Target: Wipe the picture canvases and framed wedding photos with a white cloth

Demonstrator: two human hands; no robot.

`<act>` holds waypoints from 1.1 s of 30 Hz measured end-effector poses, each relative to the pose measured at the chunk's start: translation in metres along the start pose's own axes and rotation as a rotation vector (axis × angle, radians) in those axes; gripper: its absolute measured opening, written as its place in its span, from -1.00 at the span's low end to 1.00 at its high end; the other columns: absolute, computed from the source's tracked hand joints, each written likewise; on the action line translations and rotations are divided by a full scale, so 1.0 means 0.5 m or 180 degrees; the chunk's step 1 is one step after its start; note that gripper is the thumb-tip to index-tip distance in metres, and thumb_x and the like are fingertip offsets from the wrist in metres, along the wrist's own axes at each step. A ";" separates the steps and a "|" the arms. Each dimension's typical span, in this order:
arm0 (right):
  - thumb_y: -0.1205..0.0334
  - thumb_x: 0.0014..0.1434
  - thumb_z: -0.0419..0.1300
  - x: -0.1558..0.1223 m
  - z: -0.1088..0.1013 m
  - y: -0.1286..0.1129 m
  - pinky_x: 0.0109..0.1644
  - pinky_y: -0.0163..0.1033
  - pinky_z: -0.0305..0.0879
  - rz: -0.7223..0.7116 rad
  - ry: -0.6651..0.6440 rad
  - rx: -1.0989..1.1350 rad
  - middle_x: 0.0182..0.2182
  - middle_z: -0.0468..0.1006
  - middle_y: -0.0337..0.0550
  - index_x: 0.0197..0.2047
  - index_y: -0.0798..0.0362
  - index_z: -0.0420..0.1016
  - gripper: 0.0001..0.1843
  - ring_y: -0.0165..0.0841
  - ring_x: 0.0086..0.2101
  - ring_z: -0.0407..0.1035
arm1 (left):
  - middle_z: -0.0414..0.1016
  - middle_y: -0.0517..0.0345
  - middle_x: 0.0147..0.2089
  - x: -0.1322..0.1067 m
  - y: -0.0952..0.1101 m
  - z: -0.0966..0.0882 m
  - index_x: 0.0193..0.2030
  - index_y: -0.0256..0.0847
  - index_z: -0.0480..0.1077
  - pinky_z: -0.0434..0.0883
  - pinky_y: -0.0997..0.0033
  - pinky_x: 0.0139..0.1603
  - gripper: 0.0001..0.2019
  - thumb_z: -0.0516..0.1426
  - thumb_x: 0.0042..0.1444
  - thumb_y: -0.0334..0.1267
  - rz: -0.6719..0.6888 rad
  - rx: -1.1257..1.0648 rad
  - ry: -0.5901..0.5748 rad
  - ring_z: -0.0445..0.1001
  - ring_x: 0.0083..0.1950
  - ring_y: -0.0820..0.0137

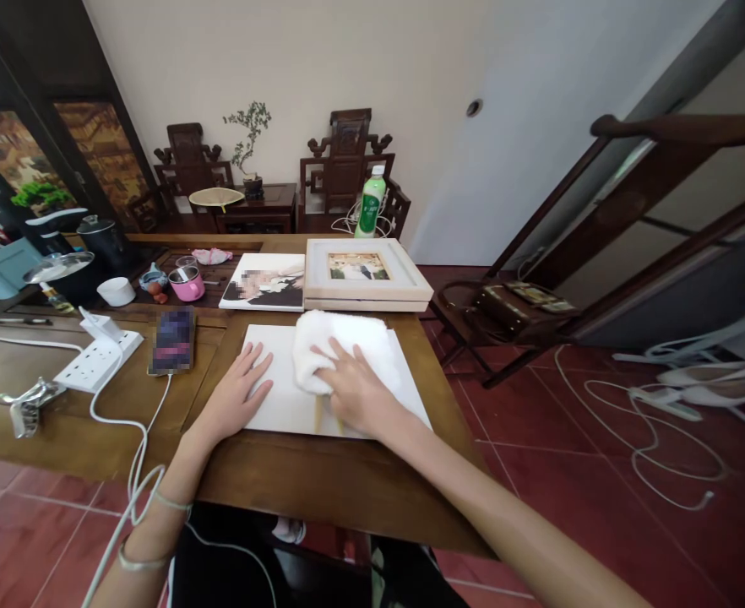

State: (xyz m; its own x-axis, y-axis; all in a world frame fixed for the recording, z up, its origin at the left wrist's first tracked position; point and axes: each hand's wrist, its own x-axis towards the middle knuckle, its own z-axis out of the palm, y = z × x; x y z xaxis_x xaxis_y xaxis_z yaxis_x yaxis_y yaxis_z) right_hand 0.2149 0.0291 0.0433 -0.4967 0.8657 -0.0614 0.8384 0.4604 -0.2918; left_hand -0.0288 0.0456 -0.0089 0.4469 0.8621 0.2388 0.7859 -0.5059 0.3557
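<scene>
My right hand (355, 384) lies on a folded white fluffy cloth (376, 338), fingers spread and pressed down over its left part. Under the cloth is a flat white panel (274, 405) on the wooden table. My left hand (239, 393) rests on the panel's left side with its fingers stretched out and apart, holding nothing. Two yellowish streaks show on the panel just below the cloth; what they are I cannot make out. The cloth hides the panel's upper middle.
Behind the panel lie a photo print (268, 291) and a white picture frame (404, 274). A green bottle (371, 203) stands beyond. To the left are a phone (173, 339), a power strip (97, 359), a pink cup (187, 287) and loose white cables. A wooden chair (518, 300) stands right.
</scene>
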 end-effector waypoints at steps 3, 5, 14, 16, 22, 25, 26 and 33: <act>0.61 -0.08 -0.02 -0.056 0.014 -0.027 0.35 0.33 -0.32 -0.0191 -0.0037 0.0079 0.36 0.08 -0.10 0.01 0.09 0.52 -0.39 0.06 0.36 -0.30 | -0.03 -0.04 0.45 0.001 0.000 0.000 0.34 -0.23 0.16 -0.01 -0.01 0.40 -0.49 -0.10 0.33 -0.07 0.0012 -0.0015 0.0001 -0.15 0.47 0.13; 0.61 -0.11 -0.02 -0.074 0.017 -0.026 0.36 0.30 -0.27 -0.0343 0.0055 0.0153 0.35 0.12 -0.13 -0.01 0.07 0.53 -0.38 0.01 0.36 -0.26 | -0.03 -0.05 0.45 0.002 0.002 -0.001 0.34 -0.24 0.16 -0.01 -0.02 0.40 -0.49 -0.10 0.33 -0.07 0.0032 -0.0031 -0.0003 -0.15 0.47 0.13; 0.59 -0.05 -0.06 0.008 -0.008 0.074 0.37 0.26 -0.21 -0.0158 0.0472 0.0063 0.34 0.14 -0.15 0.17 0.10 0.39 -0.30 -0.02 0.35 -0.16 | -0.03 -0.09 0.45 0.006 0.017 -0.014 0.34 -0.27 0.16 -0.02 0.00 0.40 -0.48 -0.10 0.33 -0.05 -0.0025 0.0034 -0.0086 -0.15 0.47 0.13; 0.60 -0.04 -0.04 0.000 -0.006 0.062 0.36 0.29 -0.22 -0.0045 0.0395 0.0017 0.35 0.12 -0.11 0.17 0.12 0.39 -0.31 0.03 0.34 -0.18 | -0.03 -0.10 0.45 0.005 0.018 -0.014 0.34 -0.29 0.16 -0.02 0.01 0.40 -0.47 -0.10 0.33 -0.05 -0.0032 0.0023 -0.0091 -0.16 0.47 0.13; 0.59 -0.02 -0.01 -0.099 0.008 -0.054 0.32 0.40 -0.25 -0.0157 -0.0190 0.0004 0.36 0.06 -0.01 0.02 0.14 0.52 -0.44 0.17 0.34 -0.26 | -0.02 -0.09 0.45 0.004 0.016 -0.012 0.34 -0.25 0.15 -0.01 -0.02 0.40 -0.48 -0.11 0.33 -0.05 -0.0024 0.0002 -0.0052 -0.14 0.47 0.14; 0.58 -0.01 0.01 -0.113 0.004 -0.074 0.30 0.42 -0.17 -0.0389 -0.0296 -0.0013 0.35 0.09 -0.02 0.01 0.11 0.52 -0.45 0.18 0.33 -0.21 | -0.03 -0.12 0.44 0.004 0.014 -0.010 0.34 -0.29 0.16 -0.03 -0.01 0.40 -0.47 -0.11 0.33 -0.06 -0.0003 0.0022 -0.0062 -0.14 0.47 0.13; 0.57 -0.01 0.01 -0.105 0.002 -0.069 0.29 0.41 -0.13 -0.0443 -0.0260 -0.0031 0.34 0.12 -0.02 0.02 0.09 0.51 -0.45 0.17 0.33 -0.18 | -0.03 -0.13 0.44 0.004 0.013 -0.010 0.34 -0.30 0.16 -0.03 -0.01 0.40 -0.47 -0.11 0.33 -0.06 0.0007 0.0034 -0.0070 -0.14 0.47 0.12; 0.64 -0.12 0.01 0.004 0.024 0.023 0.34 0.33 -0.22 -0.0444 0.0594 -0.0060 0.31 0.20 -0.10 0.04 0.08 0.48 -0.35 0.02 0.34 -0.17 | -0.06 -0.10 0.45 0.006 0.008 -0.008 0.35 -0.27 0.13 -0.01 -0.05 0.39 -0.46 -0.12 0.34 -0.03 0.0014 0.0079 -0.0083 -0.15 0.47 0.11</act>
State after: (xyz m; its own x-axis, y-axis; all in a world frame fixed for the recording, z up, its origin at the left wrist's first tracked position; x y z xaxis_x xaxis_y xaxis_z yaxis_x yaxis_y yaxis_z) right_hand 0.2212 0.0338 0.0286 -0.5595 0.8139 0.1562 0.7694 0.5802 -0.2671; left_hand -0.0258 0.0459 -0.0034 0.4612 0.8605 0.2165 0.7940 -0.5091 0.3321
